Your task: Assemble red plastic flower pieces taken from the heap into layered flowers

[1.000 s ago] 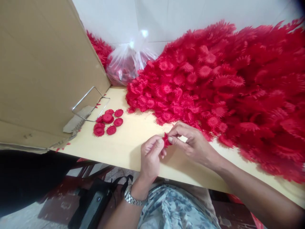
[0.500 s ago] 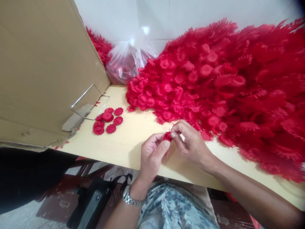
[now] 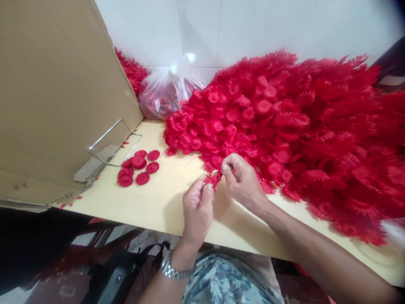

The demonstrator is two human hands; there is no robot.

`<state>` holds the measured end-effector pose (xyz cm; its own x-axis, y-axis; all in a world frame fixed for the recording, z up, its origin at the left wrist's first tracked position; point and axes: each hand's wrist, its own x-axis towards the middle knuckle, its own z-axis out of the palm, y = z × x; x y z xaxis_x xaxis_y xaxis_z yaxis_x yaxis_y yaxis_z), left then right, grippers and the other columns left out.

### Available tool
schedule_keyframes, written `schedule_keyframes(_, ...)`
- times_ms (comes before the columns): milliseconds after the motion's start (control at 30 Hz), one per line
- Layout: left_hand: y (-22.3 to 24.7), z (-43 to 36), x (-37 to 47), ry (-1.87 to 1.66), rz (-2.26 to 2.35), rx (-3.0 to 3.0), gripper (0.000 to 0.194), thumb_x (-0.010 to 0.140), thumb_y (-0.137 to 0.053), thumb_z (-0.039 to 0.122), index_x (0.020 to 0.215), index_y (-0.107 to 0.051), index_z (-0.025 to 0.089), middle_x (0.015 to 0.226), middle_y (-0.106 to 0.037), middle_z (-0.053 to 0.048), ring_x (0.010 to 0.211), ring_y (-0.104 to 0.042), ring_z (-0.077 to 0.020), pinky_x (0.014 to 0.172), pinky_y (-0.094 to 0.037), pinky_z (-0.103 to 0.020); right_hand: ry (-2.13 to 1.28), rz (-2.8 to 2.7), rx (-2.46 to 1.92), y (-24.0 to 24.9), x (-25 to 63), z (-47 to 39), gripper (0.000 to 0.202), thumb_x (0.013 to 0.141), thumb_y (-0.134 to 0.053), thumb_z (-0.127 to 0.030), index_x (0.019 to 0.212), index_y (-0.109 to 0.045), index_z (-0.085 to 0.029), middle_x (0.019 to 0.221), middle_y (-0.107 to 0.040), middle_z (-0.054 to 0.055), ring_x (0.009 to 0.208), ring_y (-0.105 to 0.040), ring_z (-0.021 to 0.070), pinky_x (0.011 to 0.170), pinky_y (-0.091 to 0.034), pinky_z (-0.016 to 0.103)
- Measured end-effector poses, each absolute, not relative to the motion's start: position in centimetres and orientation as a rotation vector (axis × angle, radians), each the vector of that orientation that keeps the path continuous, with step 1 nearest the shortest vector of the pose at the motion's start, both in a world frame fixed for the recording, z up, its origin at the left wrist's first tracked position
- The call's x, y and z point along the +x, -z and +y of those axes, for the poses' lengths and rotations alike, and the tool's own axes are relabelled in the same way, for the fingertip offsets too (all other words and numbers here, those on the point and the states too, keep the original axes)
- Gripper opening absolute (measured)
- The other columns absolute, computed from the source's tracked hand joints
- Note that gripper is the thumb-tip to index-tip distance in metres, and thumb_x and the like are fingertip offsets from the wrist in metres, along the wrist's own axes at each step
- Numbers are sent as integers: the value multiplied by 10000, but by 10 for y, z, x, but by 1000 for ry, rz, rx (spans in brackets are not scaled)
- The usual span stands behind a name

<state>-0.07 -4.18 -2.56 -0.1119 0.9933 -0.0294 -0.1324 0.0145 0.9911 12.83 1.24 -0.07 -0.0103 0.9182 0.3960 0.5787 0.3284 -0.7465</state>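
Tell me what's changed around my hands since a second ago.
Your right hand has moved toward the pile of fringed discs, drawing slightly apart from your left hand; whether it holds anything is unclear. The red fringed piece pinched in the left shows more petals. The loose red discs and plastic bag haven't moved.

No words, numbers or brands are showing legibly. The box (image 3: 63, 97) is bearing small dark marks (image 3: 20, 185) (low on its side, too blurred for reading), and the black bag (image 3: 109, 283) is carrying a tiny pale spot (image 3: 119, 278), too small to make out.
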Motion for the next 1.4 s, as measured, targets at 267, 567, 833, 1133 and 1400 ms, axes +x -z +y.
schedule_keyframes(267,20,-45,-7,-1273,1167,986,186,820,-556,317,711,-570,166,509,-489,42,469,-441,-83,437,-356,-193,191,-1807,-1699,-22,177,60,136,778,-415,-134,768,-541,-187,740,-563,62,690,-506,199,641,-367,327)
schedule_keyframes(567,20,-42,-6,-1322,1104,758,137,776,-582,263,695,-537,162,505,-513,49,436,-455,-72,407,-351,-177,303,-2102,-1550,-11,179,34,269,834,-470,-216,1033,-647,-179,933,-656,109,842,-583,252,724,-441,373)
schedule_keyframes(833,27,-48,-6,-1311,1111,787,246,800,-603,335,669,-481,167,511,-444,72,434,-361,-35,416,-267,-149,-367,-2158,-1115,-21,145,-12,174,892,-468,-219,813,-622,-204,777,-638,62,741,-582,177,644,-457,295)
schedule_keyframes(1133,24,-49,1,-1361,1022,631,359,671,-719,351,557,-439,159,514,-420,70,423,-312,-26,380,-231,-149,-1139,-2016,-1003,-5,133,-14,146,819,-618,-291,738,-595,-172,716,-556,-1,663,-528,114,606,-414,243)
schedule_keyframes(1400,27,-55,1,-1377,1024,635,289,740,-656,383,608,-521,164,507,-490,49,407,-399,-42,380,-264,-167,-1105,-1743,-1115,-1,132,-19,192,836,-555,-284,683,-517,-173,644,-499,-17,598,-466,106,550,-361,244)
